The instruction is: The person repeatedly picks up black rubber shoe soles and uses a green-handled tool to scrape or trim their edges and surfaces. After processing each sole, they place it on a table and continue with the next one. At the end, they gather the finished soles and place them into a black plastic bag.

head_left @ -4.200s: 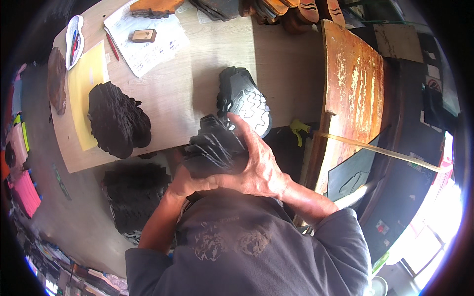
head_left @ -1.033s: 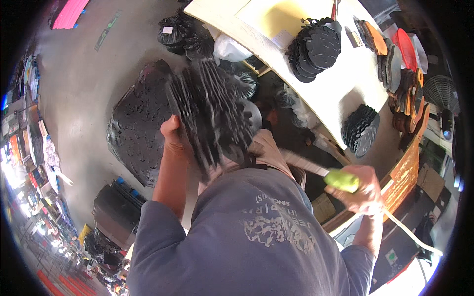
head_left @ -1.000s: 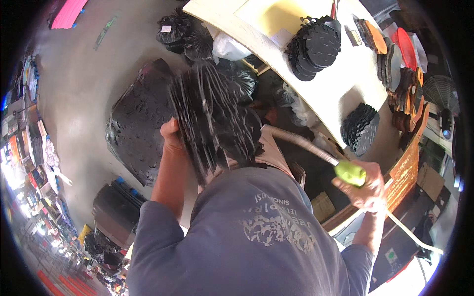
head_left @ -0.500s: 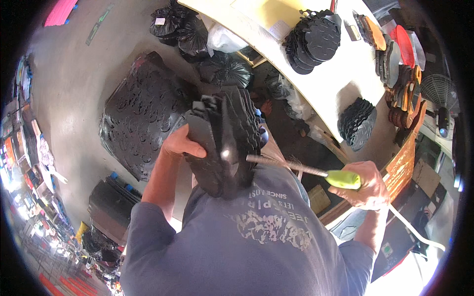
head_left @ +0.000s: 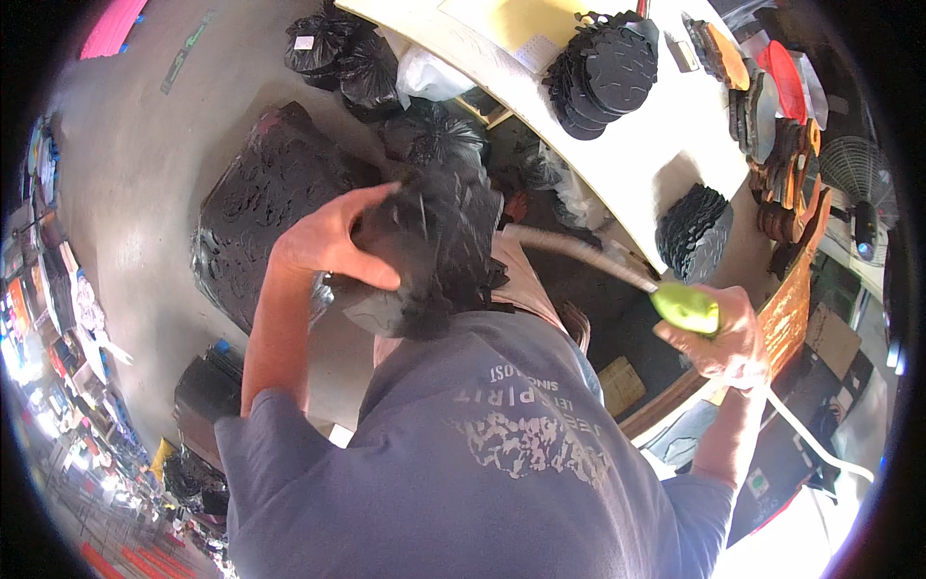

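"Which step are we on?"

"Seemingly, working the green-handled tool [head_left: 687, 311] along the black stack [head_left: 453, 236], mid-frame. Our left hand [head_left: 338, 241] grips the stack's left side, thumb and fingers wide apart; our right hand [head_left: 725, 338] curls around the tool."

"And our next move?"

"Likely calls for a steady stack, tip close."

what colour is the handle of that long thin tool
Yellow-green; the handle shows best in the head view.

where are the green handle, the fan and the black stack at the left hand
Green handle [head_left: 686, 309]: head view, on its bright grip.
Fan [head_left: 855, 172]: head view, on its round wire grille.
Black stack [head_left: 449, 246]: head view, on its motion-blurred middle.
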Tool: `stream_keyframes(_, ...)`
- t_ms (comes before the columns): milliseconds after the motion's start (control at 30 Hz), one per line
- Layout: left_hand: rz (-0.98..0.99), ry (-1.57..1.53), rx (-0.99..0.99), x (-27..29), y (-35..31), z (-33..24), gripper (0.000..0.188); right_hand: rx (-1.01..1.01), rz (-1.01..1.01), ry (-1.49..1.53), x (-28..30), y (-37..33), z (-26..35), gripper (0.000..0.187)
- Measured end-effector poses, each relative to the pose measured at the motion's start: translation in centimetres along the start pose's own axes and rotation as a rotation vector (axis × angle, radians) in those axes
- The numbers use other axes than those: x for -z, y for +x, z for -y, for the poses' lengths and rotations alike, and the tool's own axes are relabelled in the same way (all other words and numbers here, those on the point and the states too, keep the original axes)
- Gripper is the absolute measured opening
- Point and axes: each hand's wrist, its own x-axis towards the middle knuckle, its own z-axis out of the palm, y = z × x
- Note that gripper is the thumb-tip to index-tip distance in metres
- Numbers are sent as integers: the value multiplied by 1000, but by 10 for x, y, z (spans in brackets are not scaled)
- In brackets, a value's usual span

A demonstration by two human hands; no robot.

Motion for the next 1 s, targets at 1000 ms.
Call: stream_keyframes(1000,-37,-626,-408,-4,-16,85,91,88,-6,126,-22,17,-4,37)
